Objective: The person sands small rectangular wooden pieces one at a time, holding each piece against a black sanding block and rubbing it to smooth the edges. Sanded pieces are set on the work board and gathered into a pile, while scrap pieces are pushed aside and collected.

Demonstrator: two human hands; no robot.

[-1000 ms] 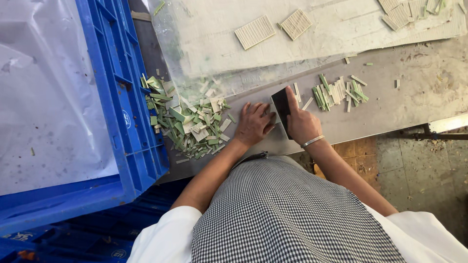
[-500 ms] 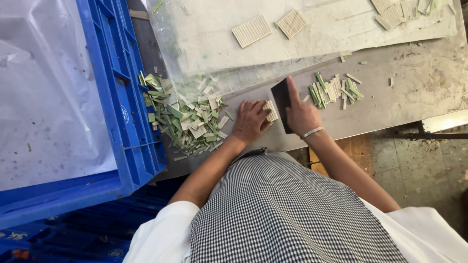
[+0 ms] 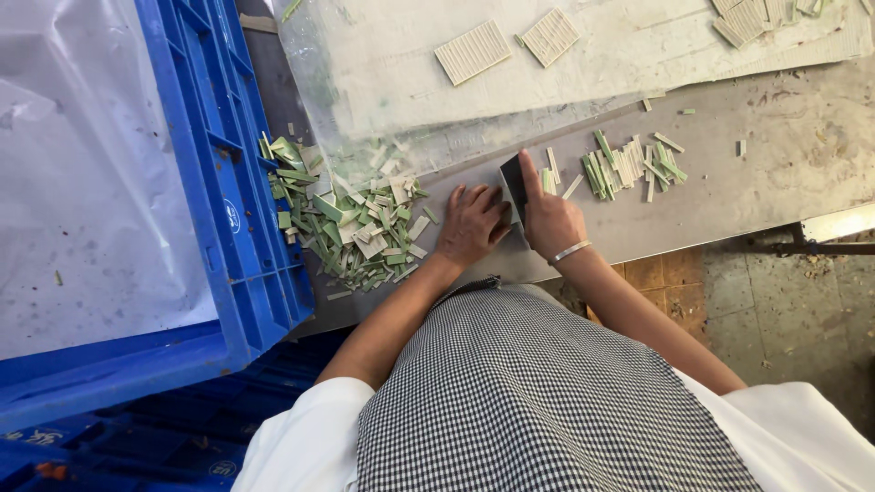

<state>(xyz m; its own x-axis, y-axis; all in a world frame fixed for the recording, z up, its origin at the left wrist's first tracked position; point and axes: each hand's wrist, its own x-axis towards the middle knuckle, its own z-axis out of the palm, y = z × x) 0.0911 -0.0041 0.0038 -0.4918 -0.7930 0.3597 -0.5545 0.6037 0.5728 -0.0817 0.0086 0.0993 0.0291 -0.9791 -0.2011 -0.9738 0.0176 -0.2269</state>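
Pressing a pale slatted piece (image 3: 507, 208) flat near the desk's (image 3: 784, 173) front edge, the left hand (image 3: 471, 225) has fingers spread while the right hand (image 3: 550, 217) grips a dark blade (image 3: 513, 178); cut strips (image 3: 629, 166) lie beyond, and uncut slatted squares (image 3: 473, 52) wait toward the far edge.

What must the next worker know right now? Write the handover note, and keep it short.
Left hand: open, flat on the grey table, beside the blade.
Right hand: gripping a dark flat blade, set on edge on the table.
Done: cut strips lie right of the blade. A scrap pile lies to the left, by the blue crate.
Left: ribbed pale squares lie whole on the plastic sheet.
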